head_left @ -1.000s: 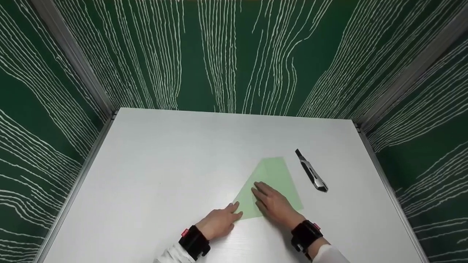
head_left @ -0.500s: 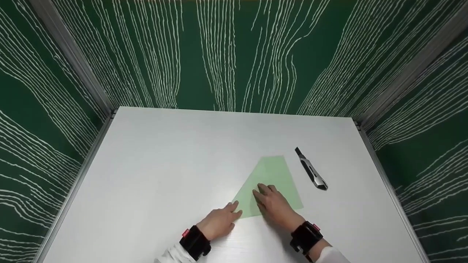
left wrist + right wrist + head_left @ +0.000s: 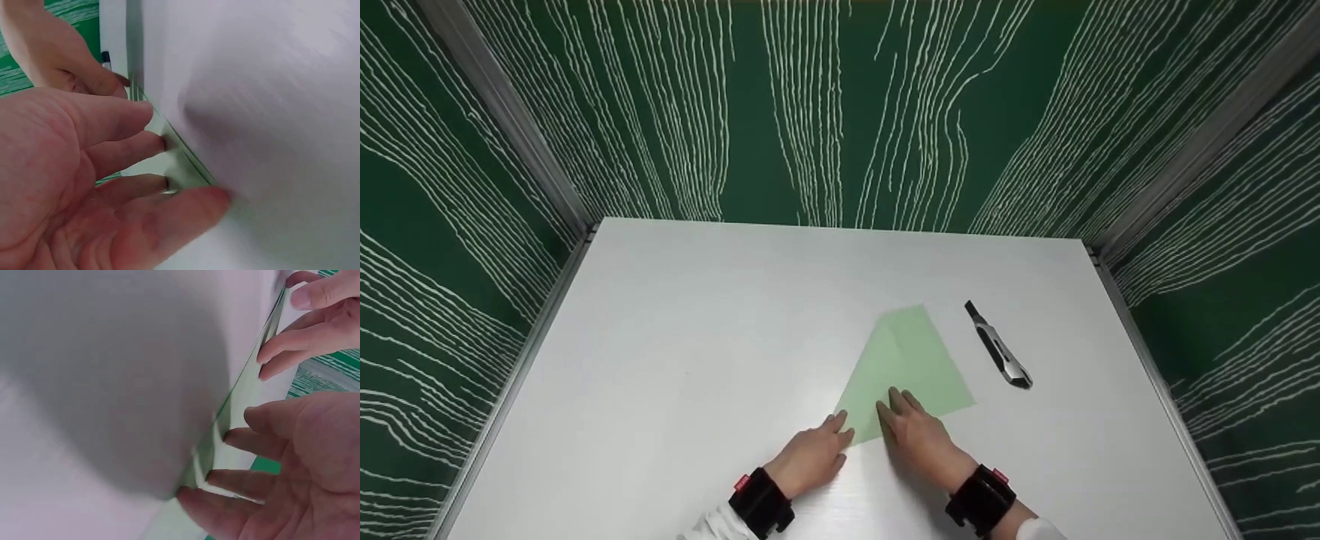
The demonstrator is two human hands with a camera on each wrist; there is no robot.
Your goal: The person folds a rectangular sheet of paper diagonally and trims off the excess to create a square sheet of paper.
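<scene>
A folded sheet of light green paper (image 3: 911, 356) lies on the white table in the head view, its narrow end pointing away from the person. At its lower left corner, the left hand (image 3: 810, 456) rests with fingertips on the paper. The right hand (image 3: 922, 442) touches the near edge, fingers extended and tips on the paper. Seen from the left wrist, the left fingers (image 3: 135, 152) lie along the layered edge. In the right wrist view, the right fingertips (image 3: 225, 436) press on the paper, whose near edge lifts slightly in small waves.
A utility knife (image 3: 1000, 347) with a silver and black handle lies to the right of the paper. The white table (image 3: 697, 300) is bordered by metal rails and green walls (image 3: 757, 150) with pale wavy lines. Both wrists wear black straps.
The paper has turned counterclockwise, its far end shifting left and away and its right corner rising. The right hand has slid slightly toward the person; the left hand stays almost still.
</scene>
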